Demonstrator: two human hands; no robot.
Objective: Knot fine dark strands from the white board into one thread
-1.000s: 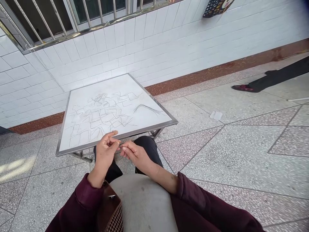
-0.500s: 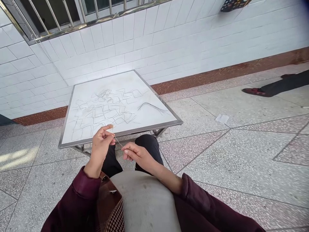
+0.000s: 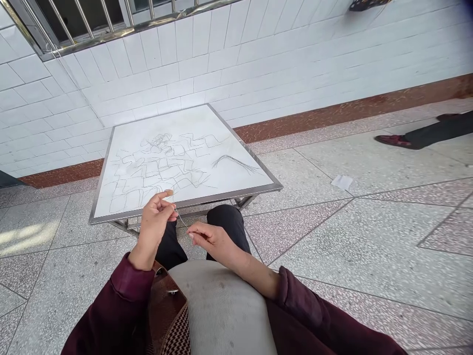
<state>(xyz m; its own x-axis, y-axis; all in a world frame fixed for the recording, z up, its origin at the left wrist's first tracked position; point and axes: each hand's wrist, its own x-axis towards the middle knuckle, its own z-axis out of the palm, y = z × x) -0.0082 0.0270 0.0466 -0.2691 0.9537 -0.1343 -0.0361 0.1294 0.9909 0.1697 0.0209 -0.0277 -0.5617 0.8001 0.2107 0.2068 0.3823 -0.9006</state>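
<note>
A thin wire (image 3: 181, 218) runs between my two hands over my lap, just off the table's near edge. My left hand (image 3: 155, 224) is closed, pinching its upper end between thumb and fingers. Lower and to the right, my right hand (image 3: 214, 241) pinches the other end between thumb and fingertips. On the white table (image 3: 236, 180) lie many bent pieces of thin dark wire (image 3: 158, 165), spread and overlapping. To their right rests a bundle of several bent wires (image 3: 232, 159).
A tiled wall (image 3: 177, 64) with a barred window (image 3: 92, 19) stands behind the table. A brown bag (image 3: 166, 296) lies against my left side. Pieces of white paper (image 3: 342, 182) lie on the floor. Another person's shoe (image 3: 395, 141) and dark trouser leg show at right.
My right hand's fingers have shifted slightly on the wire, and its lower fingers are less visible. My left hand keeps its pinch. The view has tilted a little.
</note>
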